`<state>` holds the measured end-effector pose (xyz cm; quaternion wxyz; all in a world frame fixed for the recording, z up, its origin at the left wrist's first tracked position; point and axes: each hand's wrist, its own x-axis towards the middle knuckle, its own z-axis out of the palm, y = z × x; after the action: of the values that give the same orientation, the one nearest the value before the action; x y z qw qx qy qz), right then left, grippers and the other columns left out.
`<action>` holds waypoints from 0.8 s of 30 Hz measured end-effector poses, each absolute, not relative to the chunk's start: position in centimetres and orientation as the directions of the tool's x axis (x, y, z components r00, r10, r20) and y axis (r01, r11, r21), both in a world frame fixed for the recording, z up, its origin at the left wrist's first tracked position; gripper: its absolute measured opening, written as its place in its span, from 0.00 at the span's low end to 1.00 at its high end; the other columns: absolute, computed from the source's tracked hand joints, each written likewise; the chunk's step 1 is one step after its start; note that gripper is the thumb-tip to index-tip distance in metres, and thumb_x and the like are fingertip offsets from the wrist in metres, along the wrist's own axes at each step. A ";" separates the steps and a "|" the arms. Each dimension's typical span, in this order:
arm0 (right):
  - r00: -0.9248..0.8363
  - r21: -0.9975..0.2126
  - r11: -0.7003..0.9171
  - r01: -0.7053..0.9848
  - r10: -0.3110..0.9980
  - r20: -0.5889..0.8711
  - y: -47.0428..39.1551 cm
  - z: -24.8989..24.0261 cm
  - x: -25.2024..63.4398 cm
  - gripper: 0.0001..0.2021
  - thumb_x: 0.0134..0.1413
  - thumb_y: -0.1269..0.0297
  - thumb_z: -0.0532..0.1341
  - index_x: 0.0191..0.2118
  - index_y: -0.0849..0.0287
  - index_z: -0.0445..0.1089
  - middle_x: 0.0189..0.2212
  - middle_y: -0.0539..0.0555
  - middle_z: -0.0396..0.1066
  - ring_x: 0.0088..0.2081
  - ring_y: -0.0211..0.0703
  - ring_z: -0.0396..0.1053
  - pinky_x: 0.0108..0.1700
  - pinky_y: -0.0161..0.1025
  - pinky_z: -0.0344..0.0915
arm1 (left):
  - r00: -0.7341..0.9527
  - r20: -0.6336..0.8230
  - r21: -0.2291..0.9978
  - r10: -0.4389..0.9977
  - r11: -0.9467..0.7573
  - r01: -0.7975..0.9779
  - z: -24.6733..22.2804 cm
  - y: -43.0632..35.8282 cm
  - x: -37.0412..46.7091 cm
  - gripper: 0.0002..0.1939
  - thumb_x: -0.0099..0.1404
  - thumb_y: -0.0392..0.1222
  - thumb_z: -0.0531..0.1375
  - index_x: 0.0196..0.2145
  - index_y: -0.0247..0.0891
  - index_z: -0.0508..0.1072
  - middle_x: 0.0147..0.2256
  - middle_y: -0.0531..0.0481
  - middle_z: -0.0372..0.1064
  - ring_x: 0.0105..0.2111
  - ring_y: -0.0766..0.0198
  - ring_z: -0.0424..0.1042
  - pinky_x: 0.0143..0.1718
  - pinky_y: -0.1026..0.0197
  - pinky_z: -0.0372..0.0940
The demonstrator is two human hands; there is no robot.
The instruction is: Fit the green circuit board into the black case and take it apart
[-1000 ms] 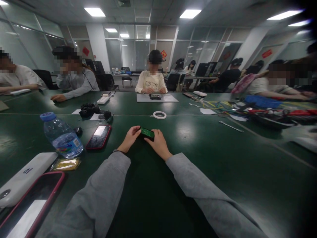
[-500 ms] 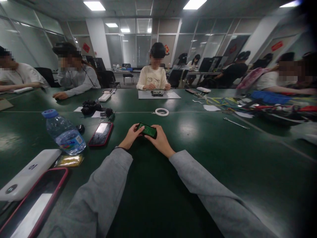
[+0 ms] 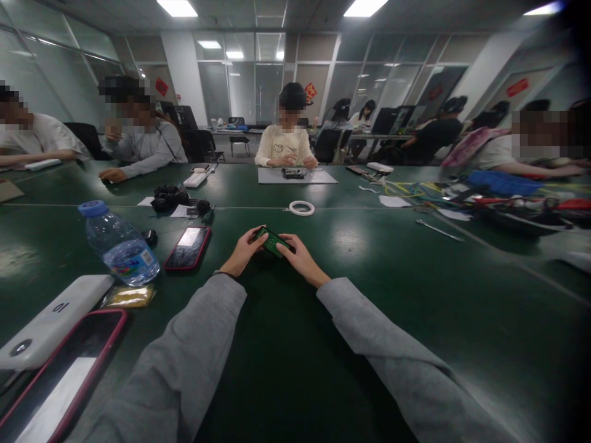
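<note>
Between my two hands is a small dark-edged rectangular slab with a green face [image 3: 271,241]. Tiny light marks dot the green; I cannot tell whether it is a circuit board or a lit screen. My left hand [image 3: 244,252] grips the left end, its thumb lying on the face. At the opposite end my right hand [image 3: 301,257] holds on too, thumb over the near right part and fingers behind. The slab is tilted, just above the green table [image 3: 351,295]. Nearest on the left lies a red-cased phone [image 3: 188,248].
A tilted-looking water bottle [image 3: 122,246], a yellow packet [image 3: 129,296], a white power bank [image 3: 55,320] and a larger red-edged phone [image 3: 64,375] occupy the left side. Ahead is a white ring [image 3: 301,208]. Cables [image 3: 443,191] and a metal rod [image 3: 438,230] lie right. A person [image 3: 286,144] sits opposite.
The slab has turned slightly in my hands, its green face more foreshortened. My right thumb now lies further over its face. The person opposite has shifted their hands.
</note>
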<state>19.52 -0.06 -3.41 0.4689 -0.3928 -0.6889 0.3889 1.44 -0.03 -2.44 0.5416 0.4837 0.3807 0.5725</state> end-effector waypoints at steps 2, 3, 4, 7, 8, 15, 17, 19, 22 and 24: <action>-0.255 -0.900 0.394 0.187 0.904 0.343 -0.1 -3.4 19.5 0.21 0.54 0.54 0.61 0.50 0.59 0.62 0.46 0.58 0.68 0.48 0.47 0.67 0.48 0.47 0.65 | 0.071 0.153 0.962 0.986 -0.133 -0.238 -2.4 -0.1 1.4 0.26 0.54 0.45 0.65 0.51 0.40 0.70 0.48 0.44 0.68 0.45 0.59 0.69 0.47 0.55 0.65; -0.250 -0.899 0.395 0.189 0.905 0.345 -0.1 -3.4 19.5 0.21 0.53 0.54 0.61 0.50 0.59 0.62 0.44 0.58 0.68 0.46 0.47 0.67 0.48 0.47 0.66 | 0.077 0.157 0.963 0.985 -0.136 -0.234 -2.4 -0.1 1.4 0.26 0.54 0.45 0.65 0.51 0.40 0.70 0.48 0.44 0.68 0.45 0.59 0.69 0.48 0.54 0.65; -0.240 -0.897 0.397 0.192 0.906 0.350 -0.2 -3.4 19.4 0.22 0.53 0.54 0.61 0.50 0.60 0.61 0.43 0.57 0.69 0.45 0.46 0.68 0.47 0.47 0.66 | 0.079 0.162 0.962 0.984 -0.140 -0.235 -2.4 -0.1 1.4 0.26 0.54 0.44 0.65 0.51 0.40 0.70 0.48 0.44 0.68 0.45 0.59 0.69 0.48 0.54 0.64; -0.186 -0.872 0.440 0.215 0.895 0.406 -0.3 -3.5 19.4 0.22 0.51 0.56 0.61 0.50 0.60 0.60 0.39 0.56 0.69 0.41 0.46 0.69 0.45 0.46 0.66 | 0.063 0.175 0.955 0.983 -0.154 -0.252 -2.6 0.0 1.4 0.27 0.54 0.43 0.66 0.51 0.40 0.70 0.48 0.44 0.68 0.47 0.59 0.68 0.52 0.53 0.61; -0.158 -0.851 0.467 0.243 0.884 0.440 -0.4 -3.4 19.4 0.22 0.51 0.57 0.61 0.50 0.60 0.60 0.39 0.56 0.69 0.41 0.45 0.69 0.45 0.45 0.66 | 0.055 0.177 0.952 0.983 -0.157 -0.262 -2.7 0.1 1.5 0.26 0.53 0.42 0.66 0.51 0.39 0.70 0.48 0.44 0.68 0.48 0.60 0.67 0.54 0.53 0.60; -0.041 -0.564 0.562 0.605 0.730 0.682 -1.5 -2.2 19.5 0.20 0.49 0.66 0.61 0.49 0.60 0.60 0.44 0.59 0.64 0.47 0.51 0.63 0.50 0.48 0.62 | 0.024 0.123 0.946 0.992 -0.110 -0.305 -3.0 0.4 1.2 0.22 0.58 0.45 0.63 0.49 0.37 0.70 0.47 0.43 0.69 0.45 0.62 0.70 0.54 0.54 0.60; -0.069 -0.474 0.554 0.685 0.696 0.714 -1.9 -1.8 19.5 0.20 0.49 0.67 0.60 0.50 0.60 0.60 0.44 0.59 0.63 0.47 0.52 0.61 0.50 0.49 0.60 | 0.013 0.097 0.951 0.995 -0.089 -0.296 -3.0 0.3 1.2 0.21 0.58 0.46 0.62 0.49 0.37 0.70 0.47 0.42 0.69 0.42 0.63 0.71 0.51 0.54 0.62; -0.097 -0.401 0.538 0.741 0.676 0.730 -2.3 -1.5 19.4 0.21 0.51 0.68 0.59 0.52 0.60 0.59 0.45 0.59 0.63 0.48 0.54 0.60 0.49 0.50 0.59 | 0.034 0.056 0.958 0.998 -0.044 -0.284 -2.7 0.2 1.4 0.22 0.59 0.47 0.62 0.49 0.36 0.69 0.46 0.41 0.70 0.38 0.63 0.72 0.49 0.53 0.63; -0.120 -0.323 0.518 0.792 0.651 0.749 -3.0 -1.2 19.3 0.21 0.52 0.68 0.58 0.53 0.58 0.57 0.48 0.60 0.61 0.51 0.56 0.57 0.51 0.53 0.55 | 0.151 -0.045 0.953 0.988 0.088 -0.291 -2.2 -0.1 2.1 0.23 0.59 0.50 0.61 0.48 0.33 0.69 0.40 0.39 0.73 0.36 0.60 0.73 0.47 0.51 0.63; -0.178 -0.264 0.540 0.799 0.632 0.755 -3.3 -1.1 19.1 0.22 0.53 0.70 0.57 0.55 0.57 0.56 0.50 0.60 0.61 0.53 0.56 0.55 0.53 0.54 0.52 | 0.249 -0.107 0.916 0.963 0.193 -0.353 -1.9 -0.4 2.6 0.24 0.60 0.56 0.58 0.45 0.32 0.70 0.39 0.38 0.73 0.39 0.58 0.73 0.48 0.52 0.63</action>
<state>19.13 -3.33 -1.09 0.4364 -0.4699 -0.7613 -0.0961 2.64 -0.45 -1.91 0.6763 0.4087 0.3730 0.4862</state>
